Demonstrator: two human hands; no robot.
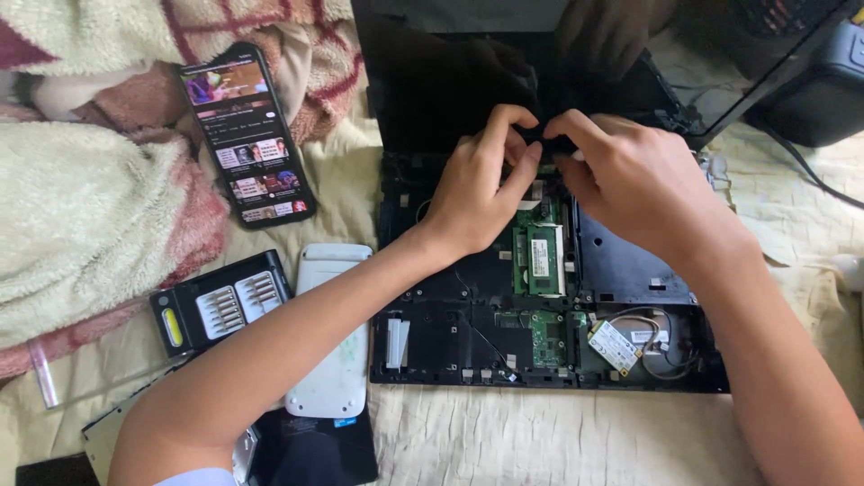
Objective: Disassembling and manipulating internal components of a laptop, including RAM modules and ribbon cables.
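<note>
The open black laptop base (549, 297) is lying on the bed, green boards showing inside. At twelve o'clock, the left hand (477, 184) and right hand (630, 184) are pinching a small black part (544, 139).

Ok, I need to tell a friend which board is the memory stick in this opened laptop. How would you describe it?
Start at the opened black laptop base on the cream bedsheet. Just below the two hands working at its middle lies the memory module, an upright green strip bearing a white label. Unlike the small card with wires at lower right, it has no cables.
</note>
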